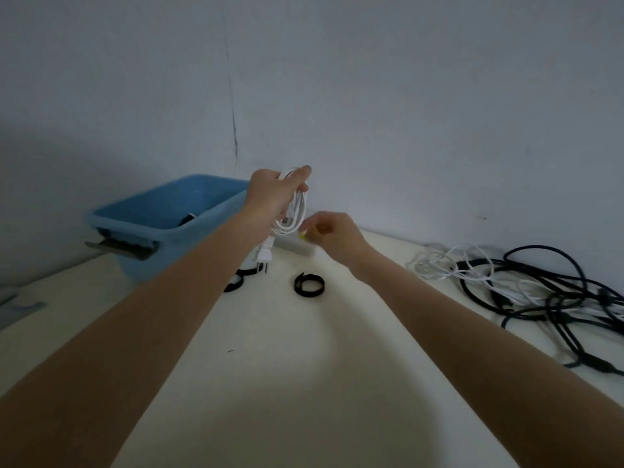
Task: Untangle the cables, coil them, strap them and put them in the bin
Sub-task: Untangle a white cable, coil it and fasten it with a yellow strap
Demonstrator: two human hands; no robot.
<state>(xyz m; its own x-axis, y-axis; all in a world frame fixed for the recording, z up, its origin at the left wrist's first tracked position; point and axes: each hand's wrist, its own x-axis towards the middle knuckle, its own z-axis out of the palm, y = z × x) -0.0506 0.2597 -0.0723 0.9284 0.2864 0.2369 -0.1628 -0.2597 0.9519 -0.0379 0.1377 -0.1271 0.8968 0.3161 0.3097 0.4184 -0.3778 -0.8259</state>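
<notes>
My left hand point(275, 194) holds a coiled white cable point(292, 219) up above the table, fingers curled round the top of the loops. Its white plug point(264, 256) hangs below the coil. My right hand point(332, 233) is just right of the coil's lower end, fingers curled and pinching something small and yellow point(302, 235). A black strap loop point(309, 284) lies on the table below the hands. Another black strap point(236, 281) lies partly hidden behind my left forearm. The blue bin point(169, 221) stands at the back left with a dark item inside.
A tangle of black and white cables point(526, 292) lies on the right side of the cream table point(287, 366). A white block point(295, 246) sits against the wall behind the hands. A grey object point(17, 307) is at the left edge.
</notes>
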